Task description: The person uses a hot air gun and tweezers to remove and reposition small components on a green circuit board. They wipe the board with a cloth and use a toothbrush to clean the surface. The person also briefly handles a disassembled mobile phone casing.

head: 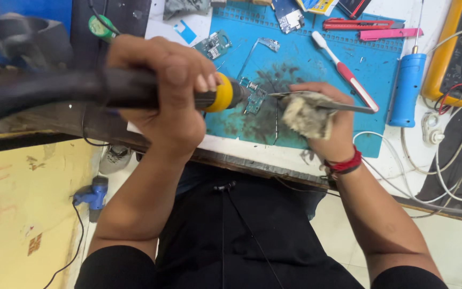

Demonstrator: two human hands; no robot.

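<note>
Circuit board (254,98) lies between left hand (169,99) gripping hot-air tool (135,88) and right hand (322,120) pinching tweezers (322,103)

Bright, even light with soft shadows; the near black hose at left is blurred, the centre sharp.

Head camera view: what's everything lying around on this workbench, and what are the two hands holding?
Work mat: one, blue, stained dark, on the bench.
Small circuit board: one, greenish, at the tool's tip.
Other circuit boards: two, upper mat.
Toothbrush: one, white and red, on the mat.
Utility knife: one, red, top.
Blue-handled tool: one, right of the mat.
Meter: one, yellow, far right.
Hot-air tool: one, black with yellow collar, in the left hand.
Tweezers and dirty cloth: in the right hand.
</note>
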